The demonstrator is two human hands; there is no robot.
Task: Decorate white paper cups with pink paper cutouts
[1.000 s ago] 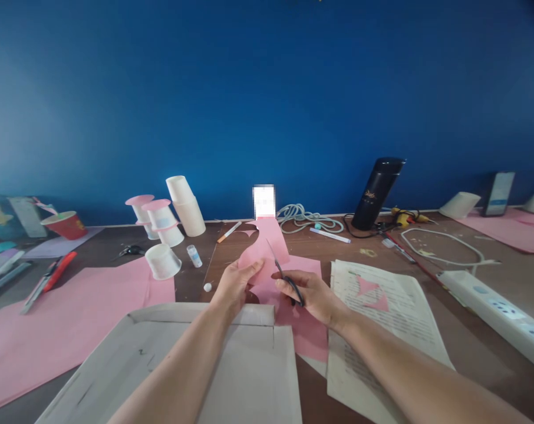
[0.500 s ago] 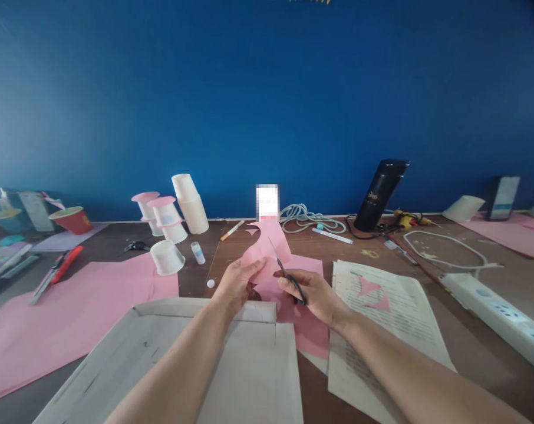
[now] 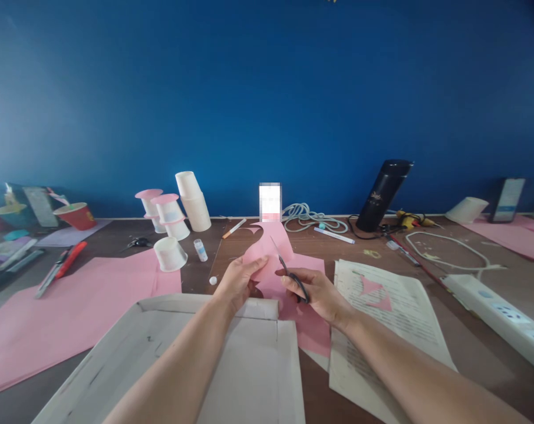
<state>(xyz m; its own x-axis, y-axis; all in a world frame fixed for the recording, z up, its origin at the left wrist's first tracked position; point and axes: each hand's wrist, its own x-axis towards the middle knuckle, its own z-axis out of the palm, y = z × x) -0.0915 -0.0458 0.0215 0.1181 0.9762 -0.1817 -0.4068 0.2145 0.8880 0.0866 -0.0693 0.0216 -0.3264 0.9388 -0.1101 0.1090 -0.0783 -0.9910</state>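
Observation:
A partly cut piece of pink paper [image 3: 273,240] is pinched between the thumb and fingers of my left hand [image 3: 240,281]. Its left edge is cut in a curve, and a thin strip curls off at the far side. My right hand [image 3: 313,291] grips a pair of scissors [image 3: 292,275] with dark handles, their blades lying against the paper and pointing away from me. Beneath both hands lies another pink sheet [image 3: 313,330]. Printed pages [image 3: 391,347] with small pink scraps [image 3: 373,285] lie to the right.
A white board or box [image 3: 183,359] sits under my left forearm. Left of it are pink sheets [image 3: 94,306], a utility knife [image 3: 57,270] and paper cups [image 3: 170,253]. A black flask [image 3: 384,194], cables [image 3: 309,218] and a power strip [image 3: 501,312] stand at the back and right.
The whole view has shifted slightly, so things appear a little farther right. Both hands keep their hold on the paper and the scissors, with almost no other movement.

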